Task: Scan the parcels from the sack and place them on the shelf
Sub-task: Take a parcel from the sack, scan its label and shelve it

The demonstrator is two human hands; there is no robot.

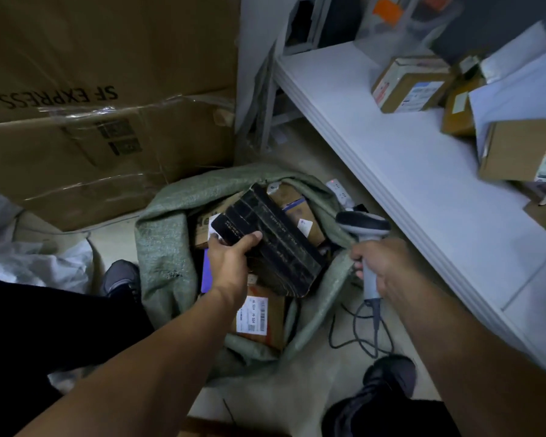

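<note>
Down on the floor between the person's shoes sits a green woven sack [167, 247], mouth wide open and stuffed with parcels. Their left hand [229, 260] is inside the opening and has a flat black parcel [281, 244] gripped by its near corner, thumb on top and fingers tucked underneath. That parcel is tilted up over the others, within the sack's mouth. Just below the wrist there's a brown box with a white barcode label [256, 313] lying in the sack too. The right hand [382, 263] is wrapped round the handle of a grey barcode scanner [363, 225], held over the sack's right edge, with its cable [356, 332] looping on the floor. Off to the right runs a white shelf [407, 190] with a few cardboard boxes [407, 86] sitting on it. A big taped SF EXPRESS carton [108, 89] stands behind the sack.
</note>
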